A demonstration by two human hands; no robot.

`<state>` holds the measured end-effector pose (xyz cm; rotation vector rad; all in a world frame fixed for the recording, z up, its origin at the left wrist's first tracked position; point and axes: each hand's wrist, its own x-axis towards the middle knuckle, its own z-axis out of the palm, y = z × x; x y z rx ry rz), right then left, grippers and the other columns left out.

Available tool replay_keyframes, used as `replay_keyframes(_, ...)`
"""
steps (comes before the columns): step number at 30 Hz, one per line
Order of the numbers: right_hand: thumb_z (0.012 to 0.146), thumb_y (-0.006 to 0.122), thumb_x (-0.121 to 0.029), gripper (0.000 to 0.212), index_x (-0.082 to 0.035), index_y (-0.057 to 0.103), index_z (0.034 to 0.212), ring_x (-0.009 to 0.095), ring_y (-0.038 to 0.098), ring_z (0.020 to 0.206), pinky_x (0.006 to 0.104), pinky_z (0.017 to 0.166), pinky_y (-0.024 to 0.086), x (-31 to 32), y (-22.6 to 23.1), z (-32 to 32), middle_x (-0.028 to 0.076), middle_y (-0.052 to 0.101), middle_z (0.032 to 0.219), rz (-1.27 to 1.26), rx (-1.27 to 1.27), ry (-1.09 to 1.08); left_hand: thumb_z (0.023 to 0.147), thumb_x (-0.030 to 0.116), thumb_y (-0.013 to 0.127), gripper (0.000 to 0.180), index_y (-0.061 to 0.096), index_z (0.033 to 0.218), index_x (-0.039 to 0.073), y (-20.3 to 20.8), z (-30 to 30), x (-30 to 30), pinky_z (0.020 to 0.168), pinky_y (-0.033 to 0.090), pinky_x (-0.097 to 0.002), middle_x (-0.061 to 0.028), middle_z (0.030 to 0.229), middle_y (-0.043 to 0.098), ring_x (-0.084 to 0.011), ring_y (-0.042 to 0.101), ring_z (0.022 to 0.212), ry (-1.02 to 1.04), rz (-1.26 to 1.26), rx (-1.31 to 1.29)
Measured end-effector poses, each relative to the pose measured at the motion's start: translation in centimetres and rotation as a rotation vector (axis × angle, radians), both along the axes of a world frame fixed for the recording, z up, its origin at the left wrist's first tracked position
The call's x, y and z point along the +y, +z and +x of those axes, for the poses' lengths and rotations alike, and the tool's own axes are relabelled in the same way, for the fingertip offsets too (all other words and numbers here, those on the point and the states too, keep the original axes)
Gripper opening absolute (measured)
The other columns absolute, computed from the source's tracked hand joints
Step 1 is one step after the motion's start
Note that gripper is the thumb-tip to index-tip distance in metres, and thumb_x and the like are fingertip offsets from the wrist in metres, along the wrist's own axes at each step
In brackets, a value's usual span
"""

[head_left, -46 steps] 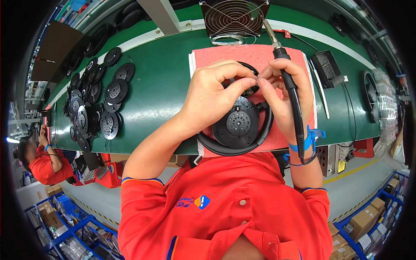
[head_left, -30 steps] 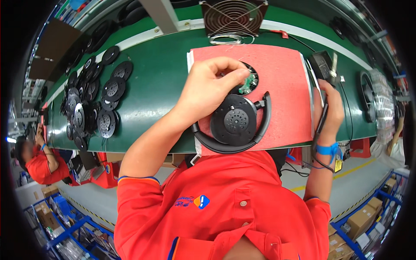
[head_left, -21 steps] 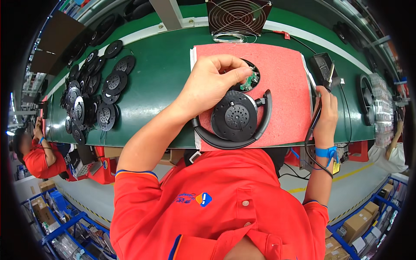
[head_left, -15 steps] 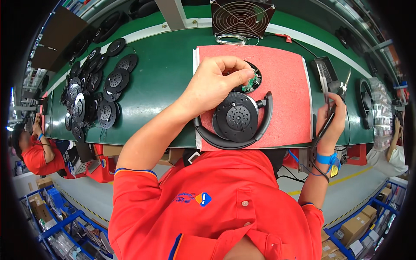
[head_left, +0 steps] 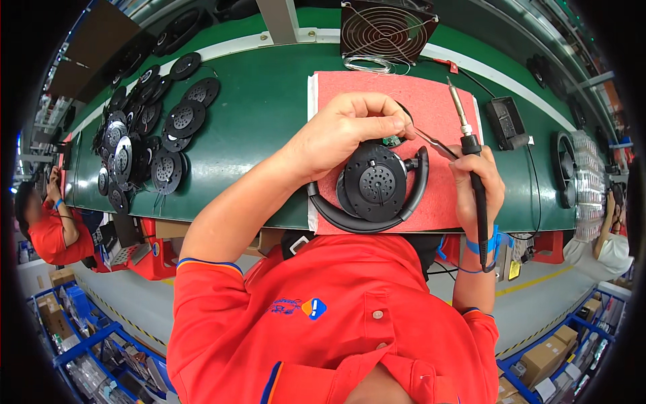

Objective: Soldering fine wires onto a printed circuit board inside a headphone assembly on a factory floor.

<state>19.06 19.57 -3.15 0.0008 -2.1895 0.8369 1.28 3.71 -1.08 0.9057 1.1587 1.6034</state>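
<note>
A black headphone headband (head_left: 422,185) lies on the pink foam mat (head_left: 431,91). One ear cup faces up under a round perforated black disc (head_left: 381,185). Beyond it, a bit of green circuit board (head_left: 393,141) shows in the other cup, which my left hand (head_left: 360,131) partly covers. The left thumb and forefinger are pinched together over that cup; what they hold is too small to make out. Between the fingers of my right hand (head_left: 481,178) are a soldering iron (head_left: 470,143), its tip pointing up and away, and metal tweezers (head_left: 434,142). The tweezer tips reach the left fingertips.
Many perforated black discs with wires (head_left: 165,168) are heaped at left. A fan (head_left: 387,32) stands behind the mat. To the right are a black box-shaped holder (head_left: 506,120), another headphone (head_left: 565,172) and stacked clear plastic trays (head_left: 589,192). Other people sit at both sides.
My right hand has moved left over the mat's edge, bringing the tweezers to the left fingertips and turning the iron. My left hand has shifted slightly right, its pinch still closed.
</note>
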Motion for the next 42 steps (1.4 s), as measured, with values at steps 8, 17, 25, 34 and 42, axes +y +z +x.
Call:
replay_keyframes(8,0.077,0.065,0.005,0.014,-0.003,0.058,0.086,0.023,0.060,0.074,0.0295,0.067,0.048,-0.23,-0.17,-0.47,0.013,0.066,0.084,-0.017,0.008,0.021,0.089,0.017,0.055,0.018,0.060,0.093,0.000,-0.09,-0.26,-0.06,0.086,0.041,-0.0261,-0.0069,0.098,0.060,-0.0127,0.054,0.092,-0.038,-0.011,-0.032)
replay_keyframes(17,0.077,0.065,0.004,0.013,-0.003,0.058,0.086,0.022,0.059,0.073,0.0285,0.066,0.048,-0.35,-0.36,-0.49,0.013,0.066,0.083,-0.045,0.025,0.012,0.090,0.016,0.054,0.018,0.060,0.093,-0.001,-0.48,-0.32,0.00,0.087,0.041,-0.0275,-0.0081,0.099,0.059,-0.0142,0.054,0.093,-0.057,0.017,-0.040)
replay_keyframes(25,0.077,0.065,0.005,0.014,-0.003,0.058,0.086,0.022,0.059,0.071,0.0280,0.065,0.048,-0.29,-0.29,-0.50,0.013,0.066,0.083,-0.043,0.022,0.010,0.090,0.016,0.054,0.018,0.060,0.092,0.000,-0.26,-0.18,0.01,0.087,0.040,-0.0281,-0.0077,0.099,0.059,-0.0142,0.054,0.093,-0.051,-0.002,-0.061)
replay_keyframes(34,0.076,0.066,0.005,0.015,-0.003,0.058,0.086,0.022,0.060,0.072,0.0283,0.065,0.048,-0.33,-0.28,-0.56,0.014,0.066,0.082,-0.069,0.024,0.020,0.090,0.016,0.054,0.017,0.059,0.091,0.000,-0.52,-0.34,0.12,0.087,0.039,-0.0273,-0.0080,0.100,0.059,-0.0142,0.052,0.093,-0.073,0.020,-0.064)
replay_keyframes(42,0.075,0.067,0.005,0.015,-0.002,0.058,0.085,0.021,0.059,0.070,0.0281,0.064,0.048,-0.30,-0.18,-0.62,0.013,0.066,0.081,-0.058,0.029,0.010,0.090,0.017,0.055,0.018,0.058,0.090,0.000,-0.33,-0.33,0.05,0.087,0.039,-0.0277,-0.0087,0.101,0.058,-0.0147,0.053,0.093,-0.089,0.007,-0.075)
